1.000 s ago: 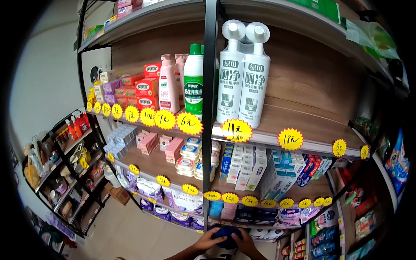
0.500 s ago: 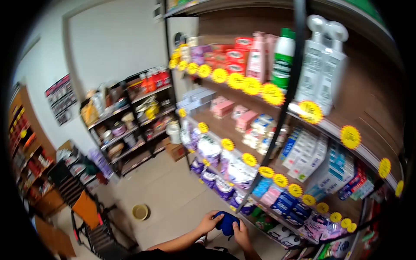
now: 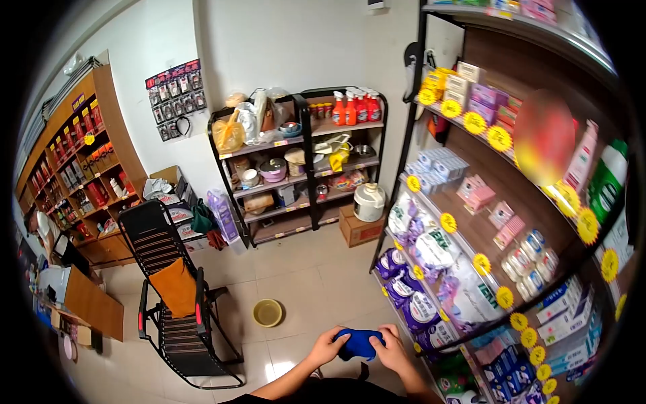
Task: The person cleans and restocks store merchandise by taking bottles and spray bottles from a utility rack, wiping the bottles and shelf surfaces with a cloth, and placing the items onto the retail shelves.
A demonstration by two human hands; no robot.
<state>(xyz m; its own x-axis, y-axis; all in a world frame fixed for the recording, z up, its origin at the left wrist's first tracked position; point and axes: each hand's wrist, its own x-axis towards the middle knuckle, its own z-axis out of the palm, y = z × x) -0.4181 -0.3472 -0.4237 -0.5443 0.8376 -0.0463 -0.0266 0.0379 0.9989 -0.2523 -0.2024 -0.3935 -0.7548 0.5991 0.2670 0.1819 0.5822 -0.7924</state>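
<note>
A dark blue cloth (image 3: 358,343), bunched up, is stretched between my two hands at the bottom middle of the head view. My left hand (image 3: 327,346) pinches its left end, thumb on top. My right hand (image 3: 391,350) grips the other end, fingers closed round it. A short black strap or strip shows just below the cloth. To the right of my hands stands a shelf unit with purple-and-white bags (image 3: 420,306) on its low shelves.
A yellowish basin (image 3: 268,313) sits on the tiled floor. Left of it is a black reclining chair (image 3: 182,350) with an orange cushion (image 3: 173,288). Black racks (image 3: 306,161) line the back wall, beside a white pot (image 3: 369,202) on a carton. A person (image 3: 50,236) is at the far left.
My view has swung left, bringing more of the back racks, chair and far-left person into sight. Both hands still hold the blue cloth, which is now spread wider between them.
</note>
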